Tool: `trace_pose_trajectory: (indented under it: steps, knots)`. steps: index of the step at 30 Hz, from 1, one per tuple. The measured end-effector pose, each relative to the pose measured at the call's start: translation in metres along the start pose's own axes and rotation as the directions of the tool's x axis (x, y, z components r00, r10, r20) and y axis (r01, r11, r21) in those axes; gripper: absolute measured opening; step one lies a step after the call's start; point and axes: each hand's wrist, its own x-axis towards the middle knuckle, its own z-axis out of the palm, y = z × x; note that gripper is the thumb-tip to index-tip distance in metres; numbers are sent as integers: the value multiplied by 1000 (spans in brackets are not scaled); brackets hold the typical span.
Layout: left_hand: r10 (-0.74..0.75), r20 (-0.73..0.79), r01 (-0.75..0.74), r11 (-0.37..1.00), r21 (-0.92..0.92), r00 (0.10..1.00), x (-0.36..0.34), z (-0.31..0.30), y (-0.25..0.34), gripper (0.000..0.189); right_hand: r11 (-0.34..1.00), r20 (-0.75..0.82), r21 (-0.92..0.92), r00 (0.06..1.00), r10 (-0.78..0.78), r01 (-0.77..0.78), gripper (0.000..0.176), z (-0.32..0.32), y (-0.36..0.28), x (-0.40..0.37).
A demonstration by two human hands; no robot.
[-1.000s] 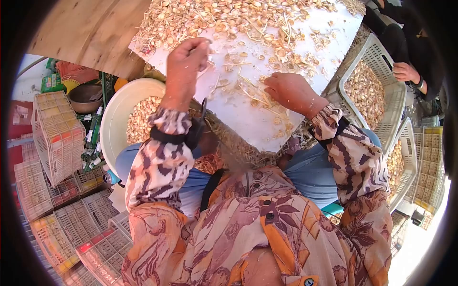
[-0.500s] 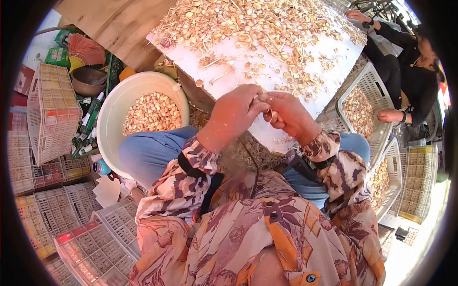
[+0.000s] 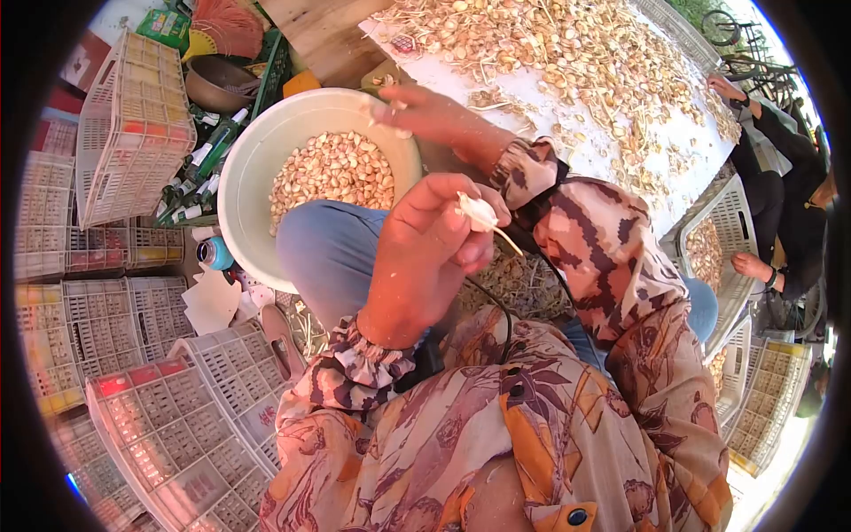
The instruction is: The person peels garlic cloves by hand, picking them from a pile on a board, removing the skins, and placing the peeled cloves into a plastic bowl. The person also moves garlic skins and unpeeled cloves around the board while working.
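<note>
My left hand (image 3: 424,253) is closed around a piece of garlic bulb (image 3: 479,213) with pale skin and a thin dry stalk hanging from it. My right hand (image 3: 434,120) reaches across, over the rim of a round pale tub (image 3: 238,191). Its fingers stretch out toward the tub, apart, with their tips blurred by motion; a pale bit shows near them, too smeared to name. Inside the tub lies a heap of loose garlic cloves (image 3: 332,182). The tub stands beside my left knee.
A white tabletop (image 3: 519,93) bears a spread of garlic skins and stalks (image 3: 576,53). Plastic crates (image 3: 168,434) stack at the left, near green bottles (image 3: 208,151). At the right, another person (image 3: 780,177) sits by a crate of garlic (image 3: 722,239).
Both hands were together over the table edge, working at the garlic. They have parted: the right swung left over the tub, the left drew back with the garlic piece. The view shifted left.
</note>
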Motion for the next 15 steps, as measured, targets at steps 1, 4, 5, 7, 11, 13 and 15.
trace_pose_trajectory:
  steps: [1,4,5,7,11,13,15]
  knots:
    - [38,81,-37,999,-17,996,-1,7,7,16,930,-60,-331,980,-189,159,56,8,18,6]
    - [88,680,-35,995,-91,728,14,37,39,16,987,-252,136,966,-51,88,43,-18,12,-36]
    - [151,869,-23,987,-159,472,17,49,45,15,967,-245,251,965,96,-32,37,-35,11,-55]
    - [148,748,-63,988,-141,647,-3,81,50,11,981,-268,85,945,189,-173,21,-80,34,-93]
    - [239,715,-24,955,-297,658,13,89,28,13,930,-738,-125,660,145,-344,16,-199,100,-157]
    - [270,704,-12,937,-348,657,19,90,15,14,893,-779,-236,623,61,-382,16,-232,105,-173]
    - [291,692,-21,928,-371,660,20,94,3,14,869,-722,-286,687,83,-405,17,-250,125,-165]
